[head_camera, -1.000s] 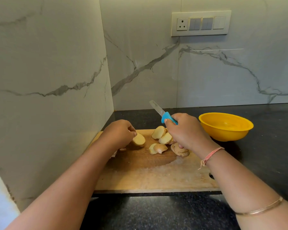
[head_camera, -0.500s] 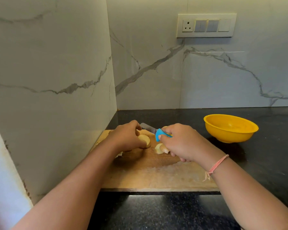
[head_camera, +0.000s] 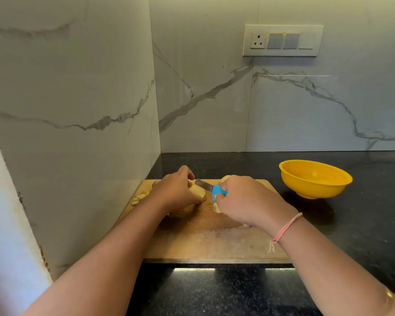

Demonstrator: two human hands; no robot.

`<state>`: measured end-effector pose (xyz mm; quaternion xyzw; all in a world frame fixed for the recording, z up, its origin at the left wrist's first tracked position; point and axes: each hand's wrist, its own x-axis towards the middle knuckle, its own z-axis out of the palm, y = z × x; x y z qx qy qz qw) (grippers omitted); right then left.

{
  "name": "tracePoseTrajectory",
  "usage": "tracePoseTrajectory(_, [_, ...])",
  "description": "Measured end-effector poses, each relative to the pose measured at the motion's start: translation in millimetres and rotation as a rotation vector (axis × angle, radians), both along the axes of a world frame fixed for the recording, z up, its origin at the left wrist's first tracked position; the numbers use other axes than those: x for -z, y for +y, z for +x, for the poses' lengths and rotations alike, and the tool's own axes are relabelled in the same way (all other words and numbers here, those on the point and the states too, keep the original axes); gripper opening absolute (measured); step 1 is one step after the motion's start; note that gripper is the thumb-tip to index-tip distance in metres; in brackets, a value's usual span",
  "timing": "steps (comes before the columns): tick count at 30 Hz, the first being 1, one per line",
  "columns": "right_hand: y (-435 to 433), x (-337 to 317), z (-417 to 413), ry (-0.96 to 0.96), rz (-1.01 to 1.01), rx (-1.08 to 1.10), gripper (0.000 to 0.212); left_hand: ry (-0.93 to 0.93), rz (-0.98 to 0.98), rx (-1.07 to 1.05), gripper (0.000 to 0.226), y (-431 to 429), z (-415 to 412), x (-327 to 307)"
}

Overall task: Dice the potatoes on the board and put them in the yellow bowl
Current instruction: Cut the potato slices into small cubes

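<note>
The marbled wall [head_camera: 78, 87] fills the left and top of the frame. The black bench [head_camera: 351, 236] runs along its foot, so the work sits tucked into the corner. The wooden board [head_camera: 214, 242] lies on the bench at lower centre, its left edge close to the wall. The yellow bowl [head_camera: 315, 190] stands at right of centre, near the board's far right corner but apart from it. Nothing shows inside it, and it looks placed within easy reach for the diced potato.

The left hand [head_camera: 176, 190] has its fingers curled over a potato piece [head_camera: 197, 191] at the board's far left. It pins the piece down, likely so it cannot roll under the blade. The right hand [head_camera: 244, 201] has its fingers wrapped round the blue handle of the knife [head_camera: 203, 185]. The blade points to the upper left and lies on that piece, right beside the left fingertips. This reads as a cut in hand.

Two more potato pieces wait close by: one [head_camera: 224, 178] shows behind the right hand and one [head_camera: 217, 207] lies just below the handle. Small slices [head_camera: 139, 198] lie at the board's left edge, out of the knife's way.
</note>
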<state>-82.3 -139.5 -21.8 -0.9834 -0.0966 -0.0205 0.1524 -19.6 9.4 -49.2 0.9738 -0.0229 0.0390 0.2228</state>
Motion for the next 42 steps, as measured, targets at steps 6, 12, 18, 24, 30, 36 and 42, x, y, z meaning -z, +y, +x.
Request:
tracePoseTrajectory(6, [19.6, -27.4, -1.1, 0.053, -0.114, -0.050, 0.007, 0.016, -0.011, -0.007, 0.054, 2.3, 3.7, 1.8])
tracePoseTrajectory(12, [27.8, -35.5, 0.7, 0.087, -0.187, -0.080, 0.003, -0.013, 0.008, -0.038, 0.050, 1.1, 6.0, 6.8])
tracePoseTrajectory(18, [15.7, -18.5, -17.9, 0.072, -0.186, -0.049, 0.005, -0.003, 0.028, -0.046, 0.046, 2.1, 5.2, 4.8])
tracePoseTrajectory(24, [1.0, -9.5, -35.5, 0.055, -0.220, -0.044, 0.023, -0.007, 0.047, -0.048, 0.045, 1.7, 3.9, 5.1])
tracePoseTrajectory(30, [-12.9, -19.8, -52.8, 0.067, -0.253, -0.048, 0.029, -0.005, 0.053, -0.046, 0.048, 2.6, 1.1, 5.8])
tracePoseTrajectory(36, [-1.3, -21.4, -39.3, -0.071, -0.093, 0.000, 0.029, 0.040, 0.040, -0.047, 0.054, 5.2, 3.1, 4.3])
tracePoseTrajectory(42, [14.2, -10.5, -17.7, -0.054, -0.081, 0.002, 0.023, 0.050, -0.007, -0.046, 0.053, 5.5, 4.0, 3.8])
